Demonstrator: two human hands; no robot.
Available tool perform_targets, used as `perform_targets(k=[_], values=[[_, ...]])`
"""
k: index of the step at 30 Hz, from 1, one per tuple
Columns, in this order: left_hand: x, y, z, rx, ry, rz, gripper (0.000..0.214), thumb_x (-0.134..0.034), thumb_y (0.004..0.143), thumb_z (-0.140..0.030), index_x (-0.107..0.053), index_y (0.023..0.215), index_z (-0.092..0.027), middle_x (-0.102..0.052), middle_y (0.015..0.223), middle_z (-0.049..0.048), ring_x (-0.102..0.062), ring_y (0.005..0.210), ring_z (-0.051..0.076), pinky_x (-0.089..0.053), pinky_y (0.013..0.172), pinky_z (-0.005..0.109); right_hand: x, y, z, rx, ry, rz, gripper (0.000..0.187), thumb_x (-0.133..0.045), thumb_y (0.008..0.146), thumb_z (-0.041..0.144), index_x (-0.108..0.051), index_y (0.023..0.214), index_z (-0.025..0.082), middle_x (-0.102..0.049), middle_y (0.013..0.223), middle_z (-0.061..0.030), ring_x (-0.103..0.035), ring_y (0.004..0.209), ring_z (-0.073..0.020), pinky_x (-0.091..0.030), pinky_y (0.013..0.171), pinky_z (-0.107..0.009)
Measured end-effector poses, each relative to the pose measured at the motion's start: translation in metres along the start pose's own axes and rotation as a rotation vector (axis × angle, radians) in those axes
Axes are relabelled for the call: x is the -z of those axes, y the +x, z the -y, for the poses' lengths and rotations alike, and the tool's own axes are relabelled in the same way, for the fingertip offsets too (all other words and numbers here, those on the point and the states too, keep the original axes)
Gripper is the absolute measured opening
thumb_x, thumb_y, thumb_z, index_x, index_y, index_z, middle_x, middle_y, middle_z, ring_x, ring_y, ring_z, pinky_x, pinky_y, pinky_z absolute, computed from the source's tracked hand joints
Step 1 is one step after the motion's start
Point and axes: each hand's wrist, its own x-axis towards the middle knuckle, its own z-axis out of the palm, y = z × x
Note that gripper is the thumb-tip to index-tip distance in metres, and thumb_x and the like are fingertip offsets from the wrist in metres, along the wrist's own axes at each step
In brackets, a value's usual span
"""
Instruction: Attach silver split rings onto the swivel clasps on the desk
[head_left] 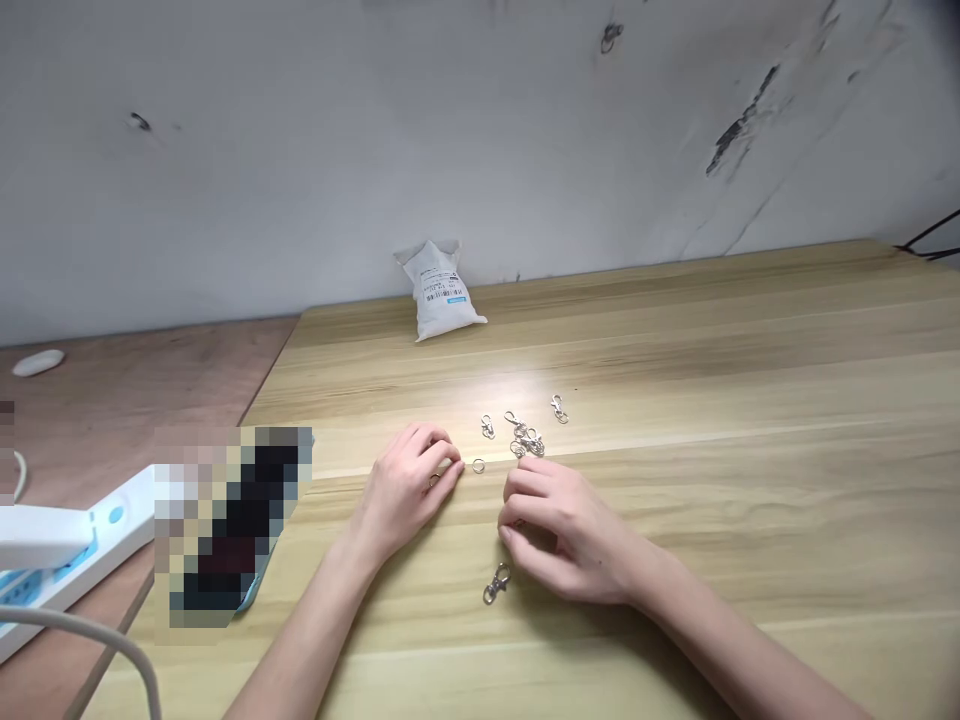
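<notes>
room: tabletop (750, 500) beyond right hand (570, 530) | obstacle: swivel clasps (525, 435) (scattered) ahead

Silver swivel clasps (527, 438) lie heaped and interlinked on the wooden tabletop (697, 420). Separate clasp (487, 427) just left of the heap; second clasp (559, 409) just right, farther out. Small split ring (478, 465) flat, near the heap's front-left edge. Third clasp (496, 583), ring attached, lies on its side, well apart, nearer the person.
</notes>
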Motion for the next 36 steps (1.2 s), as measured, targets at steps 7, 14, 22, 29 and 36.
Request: perform_targets(k=[7,14,22,29,36], values=[[-0.011,0.015,-0.014,0.034,0.027,-0.011,0.027,-0.049,0.093,-0.023,-0.056,0.119,-0.022,-0.059,0.112,0.0080,-0.054,0.104,0.023,-0.047,0.088,0.039,-0.007,0.002,0.011,-0.020,0.080,0.068,0.013,-0.054,0.082,0.019,-0.064,0.074,0.019,-0.054,0.072,-0.0010,-0.046,0.072,-0.0149,-0.038,0.069,-0.030],[-0.014,0.034,-0.011,-0.096,0.217,0.036,0.025,-0.046,0.095,-0.022,-0.058,0.117,-0.021,-0.062,0.107,0.0079,-0.055,0.096,0.023,-0.049,0.084,0.037,-0.001,-0.004,0.020,-0.182,0.403,0.176,0.004,-0.065,0.080,0.022,-0.067,0.079,0.020,-0.060,0.076,0.0007,-0.053,0.074,-0.0136,-0.042,0.077,-0.031],[-0.015,0.049,-0.006,-0.193,0.206,0.051,0.021,-0.044,0.096,-0.016,-0.063,0.090,-0.016,-0.064,0.091,0.0064,-0.055,0.085,0.019,-0.050,0.077,0.033,-0.004,-0.002,0.002,-0.261,0.747,-0.057,0.021,-0.055,0.088,0.031,-0.064,0.075,0.018,-0.060,0.071,-0.0013,-0.052,0.064,-0.0130,-0.042,0.061,-0.027],[-0.017,0.051,-0.006,-0.228,0.148,0.008,0.022,-0.043,0.094,-0.013,-0.061,0.081,-0.017,-0.065,0.085,0.0063,-0.057,0.081,0.018,-0.050,0.071,0.031,-0.001,0.001,-0.002,-0.302,0.633,-0.201,0.025,-0.055,0.088,0.029,-0.059,0.066,0.018,-0.054,0.063,0.0006,-0.047,0.060,-0.0123,-0.038,0.057,-0.026],[-0.003,0.037,-0.025,-0.196,-0.072,-0.111,0.009,-0.054,0.087,-0.012,-0.057,0.082,-0.018,-0.067,0.093,0.0042,-0.060,0.088,0.017,-0.051,0.076,0.029,-0.006,-0.001,-0.009,-0.407,0.512,-0.397,0.019,-0.052,0.094,0.033,-0.065,0.098,0.020,-0.058,0.074,-0.0005,-0.049,0.062,-0.0121,-0.041,0.056,-0.025]])
